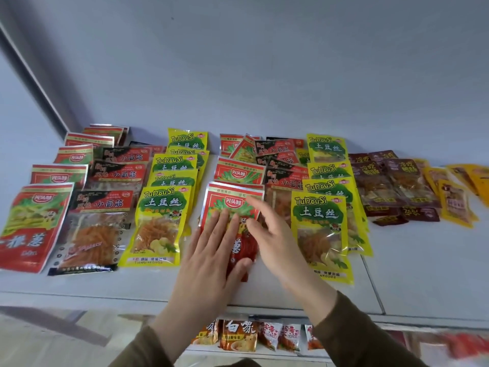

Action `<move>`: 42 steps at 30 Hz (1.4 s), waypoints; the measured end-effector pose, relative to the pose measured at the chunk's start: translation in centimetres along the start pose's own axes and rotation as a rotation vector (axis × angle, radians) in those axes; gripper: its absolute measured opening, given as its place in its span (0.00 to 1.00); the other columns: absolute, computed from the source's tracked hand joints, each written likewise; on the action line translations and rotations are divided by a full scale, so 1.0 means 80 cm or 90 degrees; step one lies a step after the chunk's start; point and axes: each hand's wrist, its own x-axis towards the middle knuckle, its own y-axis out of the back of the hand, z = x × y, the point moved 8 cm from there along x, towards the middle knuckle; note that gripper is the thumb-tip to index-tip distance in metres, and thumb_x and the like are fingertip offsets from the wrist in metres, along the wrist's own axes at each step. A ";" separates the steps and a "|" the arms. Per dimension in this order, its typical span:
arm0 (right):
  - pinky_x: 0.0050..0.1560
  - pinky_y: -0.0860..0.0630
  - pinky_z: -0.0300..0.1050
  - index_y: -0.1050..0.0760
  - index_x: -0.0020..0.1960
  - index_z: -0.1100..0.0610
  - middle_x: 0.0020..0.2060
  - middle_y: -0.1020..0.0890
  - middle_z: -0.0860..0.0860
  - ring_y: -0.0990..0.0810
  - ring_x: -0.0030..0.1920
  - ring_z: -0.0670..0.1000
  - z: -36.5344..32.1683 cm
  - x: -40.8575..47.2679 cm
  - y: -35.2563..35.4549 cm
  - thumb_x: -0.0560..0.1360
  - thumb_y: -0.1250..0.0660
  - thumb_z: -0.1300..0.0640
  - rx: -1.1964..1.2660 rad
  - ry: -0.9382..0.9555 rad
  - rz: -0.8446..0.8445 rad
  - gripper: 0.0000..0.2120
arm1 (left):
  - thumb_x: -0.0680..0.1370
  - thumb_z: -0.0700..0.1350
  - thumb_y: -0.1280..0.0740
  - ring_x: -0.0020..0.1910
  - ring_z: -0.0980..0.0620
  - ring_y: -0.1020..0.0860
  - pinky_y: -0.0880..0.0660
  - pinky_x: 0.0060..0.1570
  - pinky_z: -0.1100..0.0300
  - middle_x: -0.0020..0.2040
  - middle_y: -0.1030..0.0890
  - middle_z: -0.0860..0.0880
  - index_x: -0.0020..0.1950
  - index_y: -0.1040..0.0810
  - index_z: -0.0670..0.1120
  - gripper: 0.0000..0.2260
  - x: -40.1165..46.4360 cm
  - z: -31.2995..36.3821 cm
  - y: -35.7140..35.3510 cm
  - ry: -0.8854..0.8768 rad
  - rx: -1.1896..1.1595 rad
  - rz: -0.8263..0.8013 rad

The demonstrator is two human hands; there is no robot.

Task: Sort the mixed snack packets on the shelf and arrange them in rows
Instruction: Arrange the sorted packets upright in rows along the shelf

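Observation:
Snack packets lie in overlapping rows on a white shelf [412, 274]. At the left run a row of red packets [29, 226], a row of black-and-red packets [95, 234] and a row of yellow packets [158, 223]. In the middle lies another red packet [232, 200] at the front of its row. My left hand [211, 255] rests flat on it, fingers spread, thumb at its lower right edge. My right hand [270, 234] hovers over its right side, fingers apart and holding nothing. A second yellow row [320, 229] lies just to the right.
Dark brown packets [391, 186] and orange-yellow packets [455, 197] lie further right. More black-and-red packets [283, 165] sit mixed behind the middle red row. The shelf's front edge is near me; a lower shelf holds noodle packets [238, 337]. A grey wall stands behind.

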 end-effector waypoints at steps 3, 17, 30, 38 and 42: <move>0.61 0.24 0.38 0.29 0.70 0.48 0.65 0.24 0.42 0.24 0.63 0.36 0.004 0.020 0.030 0.85 0.40 0.54 0.117 -0.030 0.085 0.14 | 0.84 0.64 0.48 0.83 0.51 0.49 0.49 0.80 0.46 0.83 0.41 0.50 0.84 0.46 0.54 0.30 -0.005 0.004 0.000 0.009 0.026 0.015; 0.62 0.25 0.48 0.34 0.76 0.51 0.64 0.22 0.47 0.23 0.65 0.48 0.007 0.131 0.003 0.84 0.42 0.44 0.218 -0.223 0.007 0.23 | 0.76 0.77 0.51 0.83 0.45 0.48 0.45 0.80 0.39 0.83 0.42 0.48 0.79 0.34 0.55 0.39 0.017 0.005 -0.004 0.035 0.104 -0.048; 0.57 0.22 0.49 0.34 0.76 0.52 0.66 0.22 0.49 0.20 0.61 0.50 0.003 0.151 0.014 0.85 0.45 0.43 0.235 -0.247 0.045 0.23 | 0.76 0.78 0.54 0.83 0.50 0.50 0.54 0.81 0.43 0.84 0.44 0.52 0.82 0.41 0.58 0.40 0.041 0.000 0.013 0.020 0.085 -0.022; 0.41 0.20 0.41 0.29 0.67 0.52 0.55 0.19 0.48 0.17 0.45 0.41 0.009 0.160 0.012 0.85 0.44 0.43 0.219 -0.258 0.045 0.18 | 0.69 0.84 0.60 0.82 0.45 0.65 0.62 0.80 0.38 0.85 0.61 0.47 0.83 0.60 0.63 0.46 0.101 -0.025 -0.010 0.109 0.131 -0.084; 0.35 0.26 0.38 0.31 0.72 0.54 0.51 0.20 0.47 0.19 0.44 0.43 0.014 0.168 0.015 0.85 0.43 0.45 0.228 -0.252 0.068 0.20 | 0.67 0.85 0.60 0.84 0.46 0.55 0.59 0.80 0.38 0.85 0.51 0.48 0.83 0.58 0.64 0.48 0.108 -0.028 -0.019 0.104 0.125 -0.117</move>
